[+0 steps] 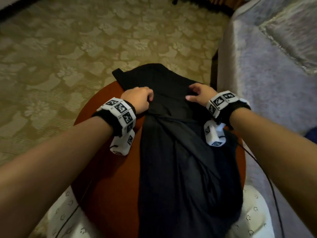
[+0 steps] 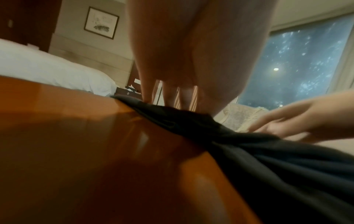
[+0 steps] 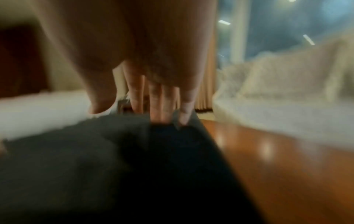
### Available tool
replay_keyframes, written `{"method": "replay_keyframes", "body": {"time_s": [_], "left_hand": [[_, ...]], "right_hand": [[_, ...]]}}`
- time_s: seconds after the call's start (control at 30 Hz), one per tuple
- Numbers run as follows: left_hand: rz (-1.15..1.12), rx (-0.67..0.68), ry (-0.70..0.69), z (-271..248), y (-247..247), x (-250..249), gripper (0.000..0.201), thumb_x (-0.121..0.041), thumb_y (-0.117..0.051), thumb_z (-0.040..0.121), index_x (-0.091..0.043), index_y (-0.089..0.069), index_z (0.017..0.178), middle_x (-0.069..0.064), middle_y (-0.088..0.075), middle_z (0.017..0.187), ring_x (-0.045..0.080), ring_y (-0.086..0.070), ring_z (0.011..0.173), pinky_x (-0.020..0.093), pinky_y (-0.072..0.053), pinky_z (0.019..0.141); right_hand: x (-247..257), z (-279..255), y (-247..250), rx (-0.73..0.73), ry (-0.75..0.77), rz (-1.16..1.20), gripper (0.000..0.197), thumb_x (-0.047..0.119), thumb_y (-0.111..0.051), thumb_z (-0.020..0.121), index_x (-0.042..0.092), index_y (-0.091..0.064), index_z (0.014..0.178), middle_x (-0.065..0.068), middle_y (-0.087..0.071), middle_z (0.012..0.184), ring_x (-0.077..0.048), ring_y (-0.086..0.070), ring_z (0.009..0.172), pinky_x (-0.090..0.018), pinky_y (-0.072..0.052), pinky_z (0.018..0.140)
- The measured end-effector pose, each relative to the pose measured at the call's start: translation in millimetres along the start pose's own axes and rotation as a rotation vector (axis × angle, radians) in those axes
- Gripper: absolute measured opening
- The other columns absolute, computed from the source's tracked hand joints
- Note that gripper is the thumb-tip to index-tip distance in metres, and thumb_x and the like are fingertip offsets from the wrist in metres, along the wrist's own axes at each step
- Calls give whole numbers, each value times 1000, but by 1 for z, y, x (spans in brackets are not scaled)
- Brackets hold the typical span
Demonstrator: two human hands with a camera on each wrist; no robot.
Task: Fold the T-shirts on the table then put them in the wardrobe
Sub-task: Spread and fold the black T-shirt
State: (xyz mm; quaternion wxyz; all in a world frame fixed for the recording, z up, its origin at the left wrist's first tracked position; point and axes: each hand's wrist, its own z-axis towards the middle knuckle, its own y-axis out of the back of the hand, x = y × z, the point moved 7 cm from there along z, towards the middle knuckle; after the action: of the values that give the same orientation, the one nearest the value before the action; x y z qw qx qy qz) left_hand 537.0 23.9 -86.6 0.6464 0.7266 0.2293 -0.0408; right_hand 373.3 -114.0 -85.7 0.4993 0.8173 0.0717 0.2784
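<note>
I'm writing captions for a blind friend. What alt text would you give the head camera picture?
Seen from above, a person's left hand grips a fold of a black T-shirt while the right hand touches it with spread fingers. The shirt lies rumpled along a round reddish-brown table. Both wrists wear bands with black-and-white square markers; patterned carpet lies beyond.

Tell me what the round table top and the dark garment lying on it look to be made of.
The round reddish-brown table top looks like polished, lacquered wood: it is glossy and shows streaky reflections in both wrist views, though a veneer or laminate cannot be ruled out. The black T-shirt looks like soft knit fabric, probably cotton: matte, limp, gathering in loose folds across the table.
</note>
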Motion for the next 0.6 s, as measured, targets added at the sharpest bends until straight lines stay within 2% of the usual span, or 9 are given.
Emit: {"method": "replay_keyframes", "body": {"time_s": [0.07, 0.1, 0.17, 0.23, 0.3, 0.37, 0.47, 0.53, 0.6], "left_hand": [[21, -5, 22, 2, 3, 0, 20, -9, -49, 89, -20, -57, 104, 3, -56, 116, 28, -52, 107, 33, -38, 81], [31, -3, 25, 1, 2, -1, 19, -10, -49, 90, -19, -56, 105, 4, -56, 117, 29, -52, 108, 34, -39, 84], [50, -14, 18, -5, 1, -4, 21, -15, -51, 93, -17, -57, 113, 7, -56, 122, 29, -52, 113, 36, -40, 93], [33, -50, 4, -17, 0, -9, 28, -18, -52, 94, -15, -56, 121, 8, -53, 130, 28, -49, 119, 38, -39, 100], [2, -120, -44, -38, 1, -18, 30, -19, -53, 94, -15, -55, 124, 8, -49, 133, 28, -46, 122, 39, -40, 100], [-19, -144, -132, -58, -2, -31, 29, -21, -54, 93, -17, -57, 122, 7, -49, 129, 27, -47, 119, 39, -42, 97], [20, 20, -278, -94, -20, -58, 26, -25, -54, 94, -21, -58, 120, 1, -52, 124, 21, -50, 117, 35, -42, 96], [92, 155, -338, -116, -35, -69, 32, -29, -53, 95, -25, -55, 127, -1, -47, 135, 19, -44, 126, 33, -37, 103], [152, 249, -340, -134, -46, -73, 40, -32, -51, 96, -27, -47, 136, -3, -37, 147, 19, -34, 135, 33, -31, 110]], "right_hand": [[-7, -17, 8, -43, -24, 142, 33, 37, -66, 86, 14, -59, 107, -4, -59, 101, -19, -57, 95, -21, -43, 70], [-12, -29, 5, 12, -37, 140, 32, 41, -68, 83, 15, -59, 98, -1, -58, 93, -17, -56, 88, -21, -41, 66], [-26, -55, -8, 170, -65, 26, 38, 46, -72, 77, 15, -59, 94, 1, -57, 87, -17, -54, 86, -26, -42, 72], [-40, -80, -21, 269, -86, -138, 48, 42, -76, 74, 12, -57, 108, -4, -59, 102, -22, -56, 98, -31, -43, 86], [-50, -103, -31, 304, -124, -217, 60, 33, -75, 79, 7, -51, 127, -10, -57, 125, -26, -54, 115, -31, -41, 95], [-49, -118, -30, 262, -144, -244, 58, 30, -71, 83, 5, -51, 132, -12, -57, 129, -28, -53, 118, -28, -41, 91], [-33, -143, -9, 114, -104, -153, 46, 33, -67, 86, 8, -58, 124, -9, -59, 112, -27, -55, 113, -23, -37, 78], [-17, -167, 4, 74, -59, -84, 40, 32, -66, 87, 7, -61, 119, -4, -55, 99, -26, -57, 107, -22, -34, 76], [0, -193, 10, 97, -27, -20, 37, 31, -65, 87, 8, -63, 117, -1, -58, 98, -20, -58, 100, -23, -38, 79]]}}
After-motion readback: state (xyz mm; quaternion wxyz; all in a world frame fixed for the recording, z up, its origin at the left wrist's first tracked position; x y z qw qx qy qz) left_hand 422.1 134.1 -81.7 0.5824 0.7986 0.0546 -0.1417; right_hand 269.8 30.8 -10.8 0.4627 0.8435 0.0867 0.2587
